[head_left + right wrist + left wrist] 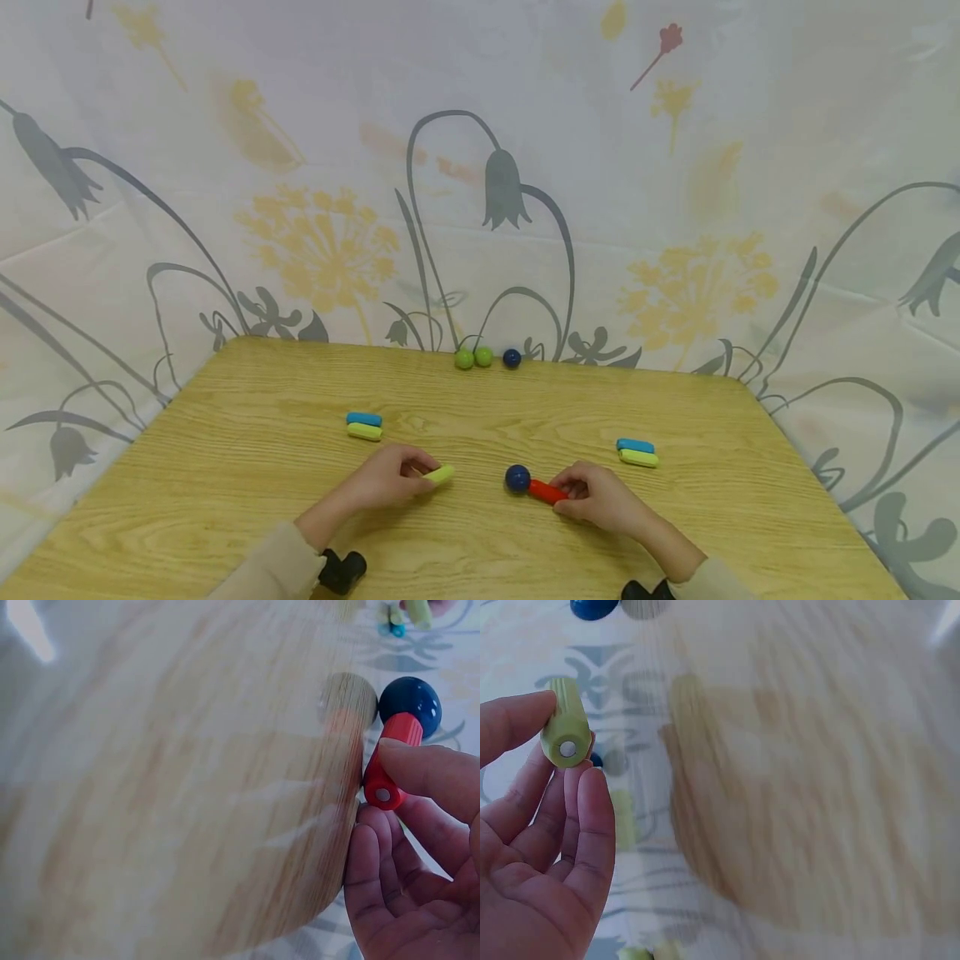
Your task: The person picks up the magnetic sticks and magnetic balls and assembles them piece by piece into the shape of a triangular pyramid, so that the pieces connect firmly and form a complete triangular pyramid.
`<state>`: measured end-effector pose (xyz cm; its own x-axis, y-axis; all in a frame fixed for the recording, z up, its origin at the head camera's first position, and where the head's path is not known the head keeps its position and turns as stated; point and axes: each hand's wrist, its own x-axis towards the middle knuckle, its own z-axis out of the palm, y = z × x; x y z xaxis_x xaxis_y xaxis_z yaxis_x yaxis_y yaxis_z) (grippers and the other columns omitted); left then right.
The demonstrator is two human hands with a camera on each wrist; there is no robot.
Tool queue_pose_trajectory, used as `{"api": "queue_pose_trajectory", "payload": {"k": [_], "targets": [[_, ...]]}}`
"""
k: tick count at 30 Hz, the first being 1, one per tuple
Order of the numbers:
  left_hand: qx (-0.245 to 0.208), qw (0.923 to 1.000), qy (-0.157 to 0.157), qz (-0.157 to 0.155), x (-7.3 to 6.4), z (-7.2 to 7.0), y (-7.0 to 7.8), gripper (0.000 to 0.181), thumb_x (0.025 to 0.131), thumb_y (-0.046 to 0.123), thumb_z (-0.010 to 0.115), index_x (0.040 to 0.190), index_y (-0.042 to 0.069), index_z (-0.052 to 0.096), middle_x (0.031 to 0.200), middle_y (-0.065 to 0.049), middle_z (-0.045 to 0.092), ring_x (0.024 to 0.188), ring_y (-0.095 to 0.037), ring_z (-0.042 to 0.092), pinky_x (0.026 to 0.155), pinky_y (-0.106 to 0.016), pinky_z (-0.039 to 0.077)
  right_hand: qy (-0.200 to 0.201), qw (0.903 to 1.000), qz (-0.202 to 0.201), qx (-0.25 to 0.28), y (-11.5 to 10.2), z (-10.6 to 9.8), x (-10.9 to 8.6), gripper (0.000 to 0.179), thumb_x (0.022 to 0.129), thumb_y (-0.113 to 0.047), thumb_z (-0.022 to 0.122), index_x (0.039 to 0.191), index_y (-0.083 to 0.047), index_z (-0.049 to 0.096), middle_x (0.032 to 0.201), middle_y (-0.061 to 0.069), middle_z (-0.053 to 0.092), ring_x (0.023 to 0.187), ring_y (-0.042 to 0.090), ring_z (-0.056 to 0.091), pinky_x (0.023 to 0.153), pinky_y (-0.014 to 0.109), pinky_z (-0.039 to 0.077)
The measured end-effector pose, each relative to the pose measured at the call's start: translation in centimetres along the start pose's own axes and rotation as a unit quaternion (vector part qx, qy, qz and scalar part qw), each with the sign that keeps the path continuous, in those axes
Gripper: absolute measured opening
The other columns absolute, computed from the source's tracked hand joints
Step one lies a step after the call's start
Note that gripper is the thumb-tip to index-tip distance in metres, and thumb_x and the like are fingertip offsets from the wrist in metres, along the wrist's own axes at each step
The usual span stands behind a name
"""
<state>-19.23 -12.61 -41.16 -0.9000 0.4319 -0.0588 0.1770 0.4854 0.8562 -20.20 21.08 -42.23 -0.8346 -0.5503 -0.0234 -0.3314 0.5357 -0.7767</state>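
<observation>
Between thumb and fingers my left hand [393, 477] pinches a yellow-green magnetic stick [441, 475]. In the left wrist view the stick [566, 724] shows a ribbed side and a round silver disc in its near end. My right hand [600, 497] pinches a red magnetic stick [547, 492] by its near end. A dark blue ball [517, 478] sits against the stick's far end. In the right wrist view the blue ball [410, 705] touches the red stick [394, 761], whose near end also has a silver disc. A gap separates the two held pieces.
A blue stick [363, 418] and a yellow-green stick [364, 432] lie side by side at left. Another blue stick [635, 446] and yellow-green stick [638, 458] lie at right. Two green balls [474, 357] and a dark blue ball [512, 358] line the wooden table's [300, 375] back edge.
</observation>
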Motion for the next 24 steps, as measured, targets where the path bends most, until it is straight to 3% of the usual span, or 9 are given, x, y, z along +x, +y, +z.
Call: {"api": "queue_pose_trajectory", "payload": {"k": [11, 24], "targets": [[-0.005, 0.9998, -0.019, 0.009, 0.9, 1.9, 0.9, 0.023, 0.084, 0.012, 0.069, 0.104, 0.001, 0.066, 0.089, -0.001, 0.061, 0.078, -0.015, 0.056, 0.065, -0.029, 0.047, -0.002, 0.9999, 0.009, -0.014, 0.3, 0.0, 0.1, 0.021, 0.083, -0.011, 0.07, 0.1, 0.0, 0.066, 0.085, 0.001, 0.056, 0.073, 0.013, 0.052, 0.063, 0.025, 0.046], [-0.011, 0.9989, -0.045, 0.0, 2.2, 4.0, 1.9, 0.021, 0.083, 0.011, 0.07, 0.102, 0.002, 0.066, 0.087, 0.0, 0.061, 0.078, -0.014, 0.058, 0.066, -0.028, 0.048, -0.005, 0.9999, 0.005, -0.007, 0.5, 0.0, 0.2, 0.023, 0.083, -0.013, 0.07, 0.101, 0.0, 0.065, 0.087, 0.002, 0.056, 0.073, 0.013, 0.053, 0.063, 0.025, 0.046]]}}
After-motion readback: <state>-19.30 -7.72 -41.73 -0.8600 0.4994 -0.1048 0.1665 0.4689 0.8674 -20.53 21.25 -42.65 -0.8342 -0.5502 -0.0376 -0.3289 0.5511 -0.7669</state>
